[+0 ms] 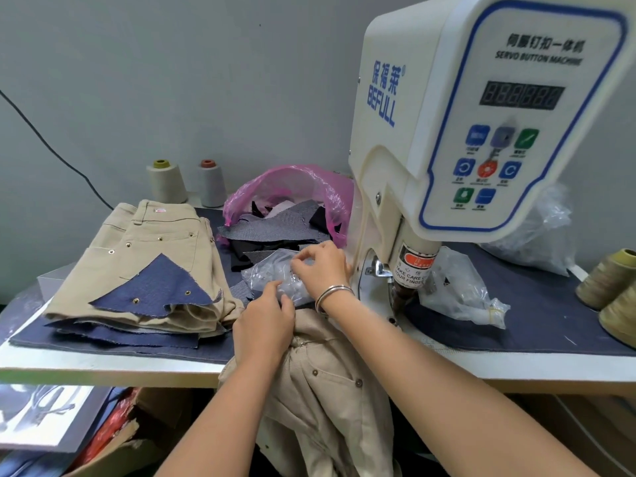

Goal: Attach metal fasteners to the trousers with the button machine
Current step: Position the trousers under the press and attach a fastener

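Note:
A cream servo button machine (pixel 447 108) stands at the right, its punch head (pixel 407 284) over the table. Beige trousers (pixel 327 380) hang over the table's front edge in front of me, several dark fasteners showing on them. Just left of the machine lies a clear plastic bag (pixel 272 273) of small parts. My left hand (pixel 265 325) pinches the bag's near edge, its heel over the trousers. My right hand (pixel 320 266), a metal bangle on its wrist, pinches the bag's top with curled fingers.
A folded pile of beige trousers (pixel 144 249) with a navy denim scrap (pixel 155 290) lies at the left. A pink bag (pixel 292 187) of fabric scraps sits behind. Thread cones (pixel 167 180) stand at the back, more (pixel 609 280) at the right. Another clear bag (pixel 461 290) lies right of the punch.

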Demonstrator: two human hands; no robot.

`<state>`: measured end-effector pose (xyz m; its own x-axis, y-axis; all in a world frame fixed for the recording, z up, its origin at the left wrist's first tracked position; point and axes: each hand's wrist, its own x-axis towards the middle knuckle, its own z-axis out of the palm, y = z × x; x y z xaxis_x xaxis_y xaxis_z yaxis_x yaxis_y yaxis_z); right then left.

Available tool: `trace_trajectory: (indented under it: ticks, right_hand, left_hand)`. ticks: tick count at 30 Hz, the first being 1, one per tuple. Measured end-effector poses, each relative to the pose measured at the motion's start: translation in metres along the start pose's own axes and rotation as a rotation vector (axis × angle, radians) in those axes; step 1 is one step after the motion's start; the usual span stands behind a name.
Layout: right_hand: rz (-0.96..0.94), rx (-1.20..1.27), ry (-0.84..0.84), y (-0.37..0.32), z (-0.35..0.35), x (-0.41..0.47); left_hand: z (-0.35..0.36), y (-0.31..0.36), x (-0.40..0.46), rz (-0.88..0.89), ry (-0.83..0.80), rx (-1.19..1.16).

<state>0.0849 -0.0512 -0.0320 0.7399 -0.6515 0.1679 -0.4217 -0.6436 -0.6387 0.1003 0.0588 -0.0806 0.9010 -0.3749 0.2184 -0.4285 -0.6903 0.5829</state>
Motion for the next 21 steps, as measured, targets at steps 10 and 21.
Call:
trace_trajectory:
  ticks: [10,21]
  right_hand:
    - [-0.068,0.543,-0.037,0.049,-0.083,-0.134]
    - [-0.255,-0.192,-0.027,0.097,-0.126,-0.095]
  left_hand:
    - [0.002,0.0,0.001,0.011,0.016,-0.003]
    - [0.003,-0.001,0.001,0.007,0.025,-0.001]
